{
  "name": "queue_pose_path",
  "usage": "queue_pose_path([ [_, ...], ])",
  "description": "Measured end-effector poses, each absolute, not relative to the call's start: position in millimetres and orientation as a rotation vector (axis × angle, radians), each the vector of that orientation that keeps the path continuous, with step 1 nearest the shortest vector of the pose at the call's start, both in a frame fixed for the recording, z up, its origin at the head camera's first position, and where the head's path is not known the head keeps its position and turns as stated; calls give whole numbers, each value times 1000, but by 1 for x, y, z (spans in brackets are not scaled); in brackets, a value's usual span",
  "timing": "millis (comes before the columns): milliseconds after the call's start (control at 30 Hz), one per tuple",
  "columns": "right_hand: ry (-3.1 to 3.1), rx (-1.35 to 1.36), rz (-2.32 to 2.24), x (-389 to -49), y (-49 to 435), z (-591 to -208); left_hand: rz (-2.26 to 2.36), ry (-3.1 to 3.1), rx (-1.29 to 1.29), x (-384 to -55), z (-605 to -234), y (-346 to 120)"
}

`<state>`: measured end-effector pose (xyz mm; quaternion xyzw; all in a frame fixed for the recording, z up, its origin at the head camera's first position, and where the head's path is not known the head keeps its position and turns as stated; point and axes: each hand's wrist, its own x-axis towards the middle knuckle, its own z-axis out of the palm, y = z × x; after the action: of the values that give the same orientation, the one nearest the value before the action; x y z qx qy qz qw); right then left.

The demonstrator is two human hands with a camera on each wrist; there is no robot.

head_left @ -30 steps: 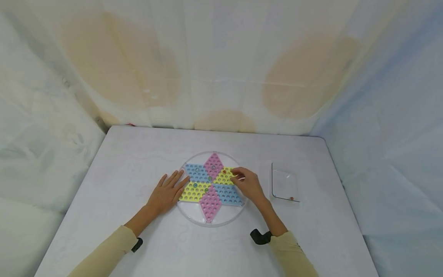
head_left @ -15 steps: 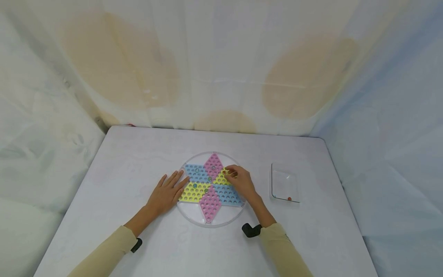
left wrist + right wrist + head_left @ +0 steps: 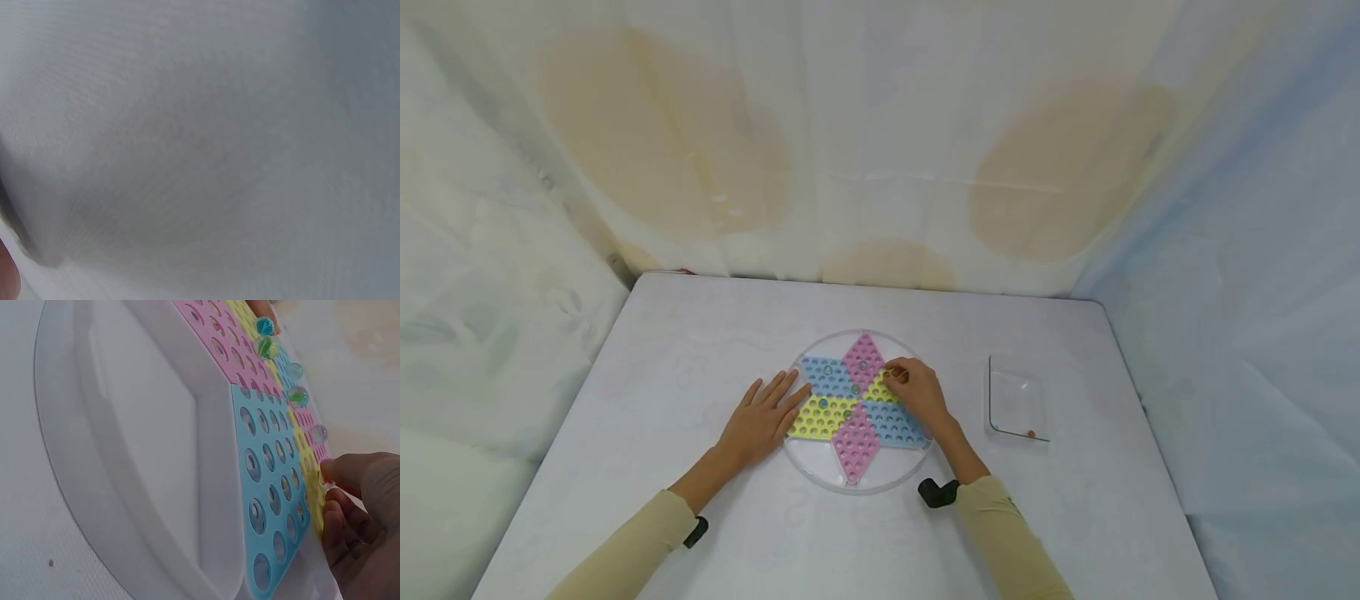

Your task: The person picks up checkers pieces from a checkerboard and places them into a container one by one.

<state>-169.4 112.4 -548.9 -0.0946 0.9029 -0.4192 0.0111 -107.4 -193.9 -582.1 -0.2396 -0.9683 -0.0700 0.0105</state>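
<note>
Basically, round board [image 3: 812, 457] sits approx. mid-table [image 3: 700, 333], well in from the edges; a strip of tabletop separates it from the box [image 3: 1018, 400] to its R. L hand [image 3: 760, 423] lies flat, fingers spread & relaxed on the board's L side; R hand [image 3: 921, 393] pinches a reddish marble [image 3: 327, 480] at the far-R yellow patch. Board: pale plastic-looking disc w/ perforated coloured diamonds [image 3: 857, 446], plus glassy swirled marbles [image 3: 299, 397]. Box: squarish, see-thru. Tabletop: white, finely textured.
</note>
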Motion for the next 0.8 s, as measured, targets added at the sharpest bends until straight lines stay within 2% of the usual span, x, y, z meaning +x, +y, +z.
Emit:
queue_pose_path([
  [800,2788,-322,-1340,-166,114,-545,-231,-2995,-765,-109,-584,-195],
])
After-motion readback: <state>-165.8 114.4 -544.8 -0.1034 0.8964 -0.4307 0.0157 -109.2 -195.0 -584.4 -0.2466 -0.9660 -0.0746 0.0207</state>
